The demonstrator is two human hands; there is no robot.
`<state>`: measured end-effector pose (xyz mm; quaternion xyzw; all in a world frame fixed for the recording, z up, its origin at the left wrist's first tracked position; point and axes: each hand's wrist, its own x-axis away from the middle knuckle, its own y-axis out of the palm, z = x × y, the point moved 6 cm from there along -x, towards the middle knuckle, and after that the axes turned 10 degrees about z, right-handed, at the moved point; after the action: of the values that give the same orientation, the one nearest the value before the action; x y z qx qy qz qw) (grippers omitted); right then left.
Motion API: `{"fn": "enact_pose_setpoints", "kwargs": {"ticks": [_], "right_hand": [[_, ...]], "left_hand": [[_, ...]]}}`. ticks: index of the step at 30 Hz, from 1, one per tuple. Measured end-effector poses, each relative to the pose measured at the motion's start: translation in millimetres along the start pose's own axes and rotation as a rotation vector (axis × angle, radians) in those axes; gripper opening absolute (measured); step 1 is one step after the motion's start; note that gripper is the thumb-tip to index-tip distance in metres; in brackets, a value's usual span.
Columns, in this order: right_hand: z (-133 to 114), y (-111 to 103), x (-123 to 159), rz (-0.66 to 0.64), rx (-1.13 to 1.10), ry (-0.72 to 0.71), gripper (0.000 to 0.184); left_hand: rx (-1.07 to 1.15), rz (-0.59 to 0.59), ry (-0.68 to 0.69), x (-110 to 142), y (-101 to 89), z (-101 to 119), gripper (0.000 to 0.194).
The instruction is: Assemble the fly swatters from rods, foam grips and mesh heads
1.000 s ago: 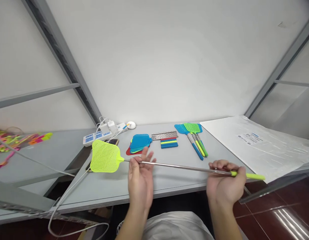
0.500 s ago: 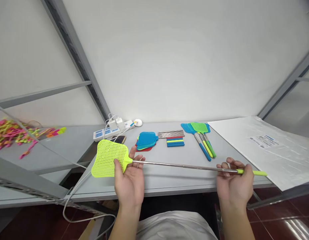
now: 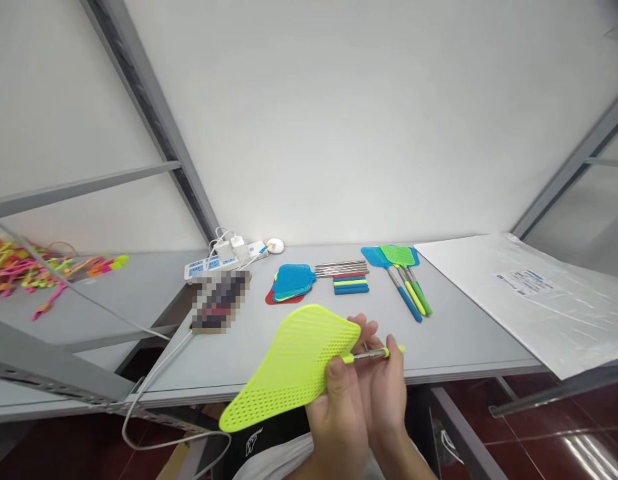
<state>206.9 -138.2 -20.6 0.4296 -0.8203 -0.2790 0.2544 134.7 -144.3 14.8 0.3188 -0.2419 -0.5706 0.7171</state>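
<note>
Fly swatter (image 3: 289,367) with a lime-green perforated head, raised in both hands in front of the stainless rods (image 3: 341,268) and a little to their left, its head tilted down toward the lower left and clear of the bench (image 3: 469,347). Steel shaft (image 3: 371,355) very short, with a lime grip end (image 3: 399,349) poking out just past the fingers, which probably explains both hands crowding together rather than spreading apart. Left hand (image 3: 339,413) closed around the base of the head, left thumb (image 3: 337,368) pressed on the mesh, apparently to steady it. Right hand (image 3: 386,393) just beside it, fingers (image 3: 369,328) curled up behind the head, right thumb (image 3: 391,357) against the shaft, that grip partly hidden. Just left of the rods, blue mesh heads (image 3: 291,283) stacked on a red one; just in front of them, coloured foam grips (image 3: 351,285) in a tidy stack; to their right, three finished-looking swatters (image 3: 409,293) side by side, each kind apparently kept apart for easy telling. Farther right, a plastic-wrapped white board (image 3: 509,300). Farther left, a power strip (image 3: 213,265), a pixelated rectangular object (image 3: 219,301), and a tangle of pink and yellow pieces (image 3: 19,270) on a lower shelf (image 3: 133,283).
</note>
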Motion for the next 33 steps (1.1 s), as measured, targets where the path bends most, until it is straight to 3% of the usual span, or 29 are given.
{"fn": "enact_pose_setpoints", "kwargs": {"ticks": [3, 9, 13, 15, 17, 23, 28, 31, 33], "right_hand": [[-18.2, -6.5, 3.8, 0.058, -0.018, -0.104, 0.042], [-48.5, -11.3, 3.2, -0.092, 0.133, -0.321, 0.032], [-66.7, -20.6, -4.6, -0.137, 0.562, -0.463, 0.021], [-68.6, -16.2, -3.0, -0.261, 0.813, -0.504, 0.022], [-67.7, -9.6, 3.2, -0.37, 0.904, -0.534, 0.022], [-51.2, 7.3, 19.1, -0.495, 0.897, -0.478, 0.031], [-36.7, 13.6, 13.6, -0.634, 0.926, -0.347, 0.032], [-34.3, 15.3, 10.3, -0.665, 1.083, -0.501, 0.03], [-35.6, 14.0, 8.4, -0.627, 1.208, -0.663, 0.029]], "left_hand": [[0.015, 0.13, 0.007, -13.1, -11.5, 8.6, 0.036], [0.097, 0.337, -0.044, -41.4, -26.4, 33.3, 0.025], [0.105, 0.42, -0.037, -51.1, -33.9, 50.4, 0.025], [0.104, 0.43, -0.029, -55.3, -37.9, 53.5, 0.025], [0.113, 0.437, -0.02, -57.1, -42.2, 50.9, 0.025], [0.122, 0.39, -0.12, -51.8, -46.3, 22.9, 0.026], [0.078, 0.361, -0.05, -66.1, -53.5, 35.0, 0.025], [-0.018, 0.338, 0.061, -74.8, -58.6, 45.9, 0.027], [-0.106, 0.252, 0.098, -76.7, -57.0, 46.8, 0.033]]}}
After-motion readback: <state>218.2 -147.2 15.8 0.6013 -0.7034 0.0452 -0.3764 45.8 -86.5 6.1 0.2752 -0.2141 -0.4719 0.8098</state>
